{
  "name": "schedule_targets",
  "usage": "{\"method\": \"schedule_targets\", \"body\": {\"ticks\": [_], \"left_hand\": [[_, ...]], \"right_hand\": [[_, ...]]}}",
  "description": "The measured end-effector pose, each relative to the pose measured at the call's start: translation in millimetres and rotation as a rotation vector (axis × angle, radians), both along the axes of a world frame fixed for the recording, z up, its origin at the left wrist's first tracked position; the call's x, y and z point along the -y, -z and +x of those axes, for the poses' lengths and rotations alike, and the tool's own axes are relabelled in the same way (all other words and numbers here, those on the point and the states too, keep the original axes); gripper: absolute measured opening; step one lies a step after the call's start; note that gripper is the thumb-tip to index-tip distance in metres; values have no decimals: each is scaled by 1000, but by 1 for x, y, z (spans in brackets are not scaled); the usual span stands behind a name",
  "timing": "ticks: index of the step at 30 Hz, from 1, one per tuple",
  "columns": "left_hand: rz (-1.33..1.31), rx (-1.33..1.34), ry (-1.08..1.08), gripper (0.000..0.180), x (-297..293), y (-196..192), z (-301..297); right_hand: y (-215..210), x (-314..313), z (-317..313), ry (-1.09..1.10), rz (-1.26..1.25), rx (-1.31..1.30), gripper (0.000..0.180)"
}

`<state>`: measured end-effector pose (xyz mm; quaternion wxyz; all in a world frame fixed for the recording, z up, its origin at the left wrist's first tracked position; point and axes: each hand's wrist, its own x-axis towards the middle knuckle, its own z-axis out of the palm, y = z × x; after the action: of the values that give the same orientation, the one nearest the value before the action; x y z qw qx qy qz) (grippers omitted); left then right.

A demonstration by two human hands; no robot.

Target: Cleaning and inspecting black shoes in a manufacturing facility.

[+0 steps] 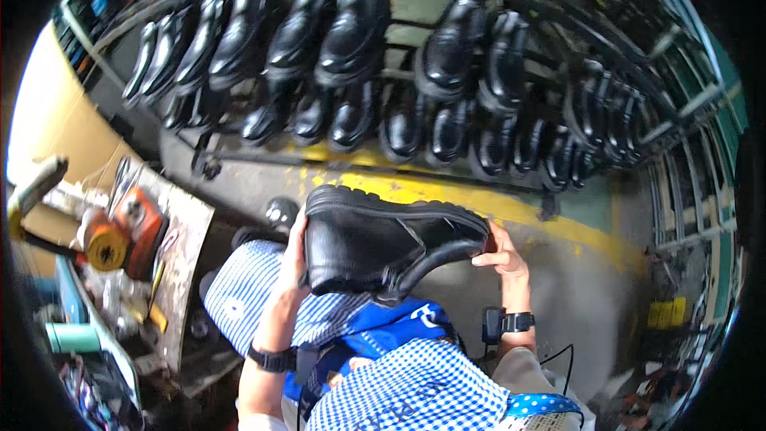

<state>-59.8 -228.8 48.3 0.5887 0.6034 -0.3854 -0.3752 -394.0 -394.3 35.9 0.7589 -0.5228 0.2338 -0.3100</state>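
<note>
A black leather boot (359, 241) is held level in front of me, its thick treaded sole turned to the far side. The fingers of my left hand (295, 251) are wrapped round its left end, partly hidden behind the leather. At the narrower right end, my right hand (501, 254) grips the boot with thumb and fingers. Below the boot are a blue and white striped cloth (247, 287) and a checked cloth (407, 391), close to my body.
A dark metal rack (550, 12) across the far side carries rows of shiny black shoes (351, 28). To the left stands a cluttered worktable (187, 271) with an orange tool (137, 219). A yellow line (399, 189) marks the floor. Shelving (678, 199) stands on the right.
</note>
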Motion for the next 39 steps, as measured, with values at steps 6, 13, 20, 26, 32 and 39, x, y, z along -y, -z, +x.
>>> {"method": "schedule_targets", "body": {"ticks": [6,13,20,26,32,39], "left_hand": [[-175,-604,-80,51,-5,-29,-4],[-116,-620,-64,60,-3,-23,0],[29,-621,-31,63,4,-15,-11],[103,-405,-242,44,-19,24,12],[-29,-577,-237,34,-26,39,19],[-6,-530,-217,32,-29,46,18]], "right_hand": [[-4,-11,37,-55,64,-113,75],[-9,-18,37,28,-122,-189,74],[5,-18,7,533,43,182,66],[-22,7,-22,968,156,380,34],[-67,36,-5,1424,-43,134,38],[-97,102,26,1371,-8,103,44]]}}
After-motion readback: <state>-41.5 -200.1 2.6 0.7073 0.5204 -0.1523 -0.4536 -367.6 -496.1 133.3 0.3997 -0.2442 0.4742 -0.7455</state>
